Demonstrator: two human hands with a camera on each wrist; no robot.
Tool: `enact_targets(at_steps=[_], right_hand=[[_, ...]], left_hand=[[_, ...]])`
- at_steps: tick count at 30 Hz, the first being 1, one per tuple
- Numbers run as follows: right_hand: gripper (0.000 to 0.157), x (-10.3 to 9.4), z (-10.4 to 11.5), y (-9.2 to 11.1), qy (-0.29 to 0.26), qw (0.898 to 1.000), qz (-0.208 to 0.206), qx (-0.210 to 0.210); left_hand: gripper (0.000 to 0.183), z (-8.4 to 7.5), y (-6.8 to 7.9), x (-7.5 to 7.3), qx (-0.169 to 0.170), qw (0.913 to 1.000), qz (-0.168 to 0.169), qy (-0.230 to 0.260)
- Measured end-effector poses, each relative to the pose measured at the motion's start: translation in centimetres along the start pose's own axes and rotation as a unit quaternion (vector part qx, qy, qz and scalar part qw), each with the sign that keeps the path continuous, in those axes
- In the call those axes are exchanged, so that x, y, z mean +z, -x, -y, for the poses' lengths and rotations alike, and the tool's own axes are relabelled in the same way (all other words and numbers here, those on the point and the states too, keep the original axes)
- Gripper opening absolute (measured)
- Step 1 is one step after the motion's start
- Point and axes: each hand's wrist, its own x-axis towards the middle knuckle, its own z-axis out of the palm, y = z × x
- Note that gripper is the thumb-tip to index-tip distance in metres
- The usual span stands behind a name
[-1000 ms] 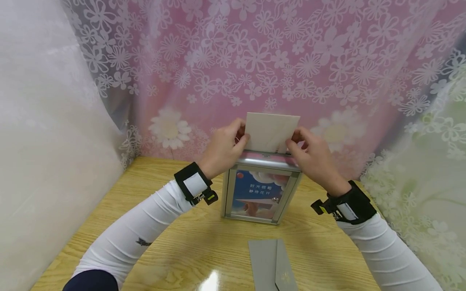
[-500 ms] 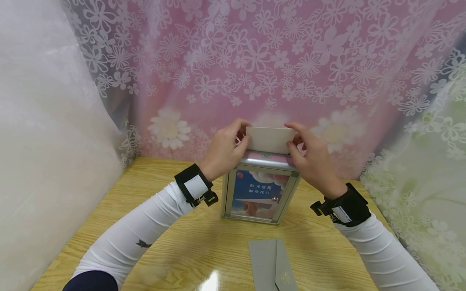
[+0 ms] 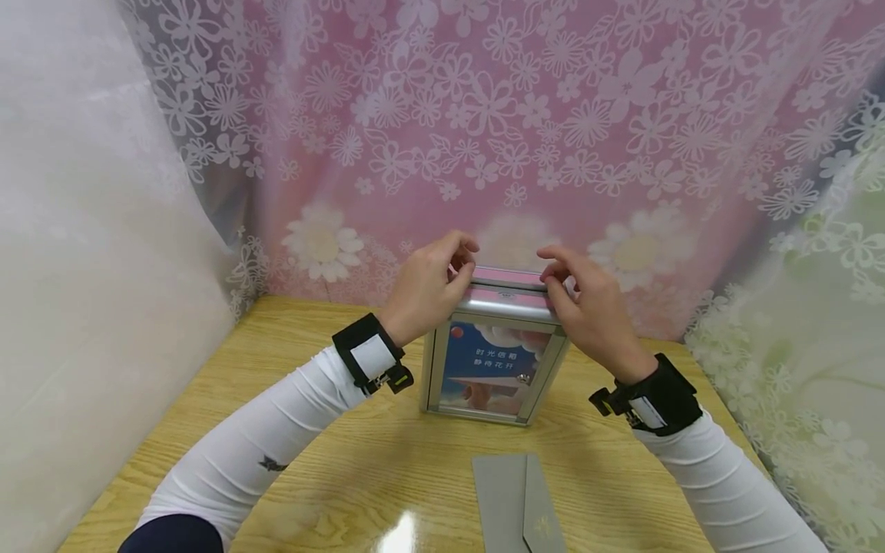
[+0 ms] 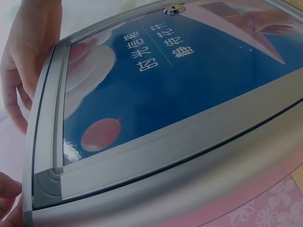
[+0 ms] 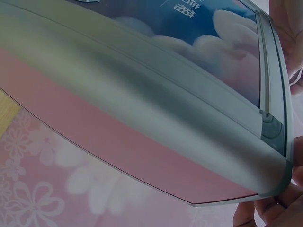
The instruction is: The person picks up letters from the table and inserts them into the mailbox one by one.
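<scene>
A silver-framed letter box point(image 3: 494, 369) with a blue picture door stands upright on the table. Along its pink top runs a dark slot point(image 3: 508, 286). At the top left corner is my left hand point(image 3: 432, 284), thumb and fingers bent, with nothing seen between them. Over the top right end hovers my right hand point(image 3: 588, 296), index finger lifted and the others loosely bent, also with nothing visible in it. The left wrist view shows the box door and a lock point(image 4: 174, 9); the left fingertips point(image 4: 8, 194) sit at its edge. Right fingertips point(image 5: 272, 208) appear beside the box's end in the right wrist view.
A grey envelope point(image 3: 501, 499) with a flap lies on the wooden table point(image 3: 332, 476) in front of the box. Behind the box hangs a pink floral curtain point(image 3: 415, 153). Pale cloth closes off the left and right sides.
The flat cream piece of paper both hands held has gone down into the slot and out of sight. My right fingers have loosened and lowered slightly; my left hand has barely moved.
</scene>
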Motion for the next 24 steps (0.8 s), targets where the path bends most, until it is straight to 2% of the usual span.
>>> enact_targets(at_steps=[6, 12, 15, 19, 24], right_hand=[[0.03, -0.1, 0.0, 0.2, 0.008, 1.0, 0.006, 0.004], [0.029, -0.8, -0.2, 1.1, -0.007, 1.0, 0.005, 0.027], [0.029, -1.4, -0.5, 1.6, -0.013, 0.999, 0.001, 0.038], [0.028, -2.4, -0.9, 2.6, 0.009, 0.998, -0.006, 0.056], [0.028, -3.2, -1.3, 4.0, 0.026, 0.997, 0.009, 0.078]], left_hand=[[0.014, 0.1, 0.3, 0.1, 0.003, 1.0, 0.008, 0.0], [0.014, -0.1, 1.1, -0.1, 0.012, 0.9998, 0.01, 0.012], [0.016, -0.8, 1.8, -0.3, 0.039, 0.999, 0.013, -0.018], [0.016, -2.1, 2.8, -0.4, 0.099, 0.9932, 0.009, -0.06], [0.015, -3.4, 4.4, 0.1, 0.146, 0.9873, 0.004, -0.062]])
